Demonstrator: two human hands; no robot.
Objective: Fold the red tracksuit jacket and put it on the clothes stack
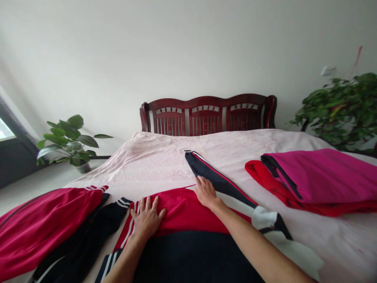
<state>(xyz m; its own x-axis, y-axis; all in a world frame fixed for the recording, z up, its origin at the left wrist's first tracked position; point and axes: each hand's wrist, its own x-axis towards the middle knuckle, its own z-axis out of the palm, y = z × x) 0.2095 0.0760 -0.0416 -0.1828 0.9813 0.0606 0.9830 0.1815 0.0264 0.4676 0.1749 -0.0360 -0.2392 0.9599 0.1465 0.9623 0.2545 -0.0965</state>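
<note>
A red and navy track jacket [182, 214] with white stripes lies spread on the bed right in front of me. My left hand [147, 218] rests flat on its red panel, fingers stretched out. My right hand [205, 192] lies flat at the far edge of the red panel, where a navy sleeve [216, 177] with a red stripe runs away across the sheet. Neither hand grips anything.
The bed has a pale pink sheet [153, 161] and a dark wooden headboard [207, 114]. A red and navy garment [44, 224] lies crumpled at left. Folded magenta and red clothes [318, 177] are stacked at right. Potted plants stand at left [69, 143] and right [341, 108].
</note>
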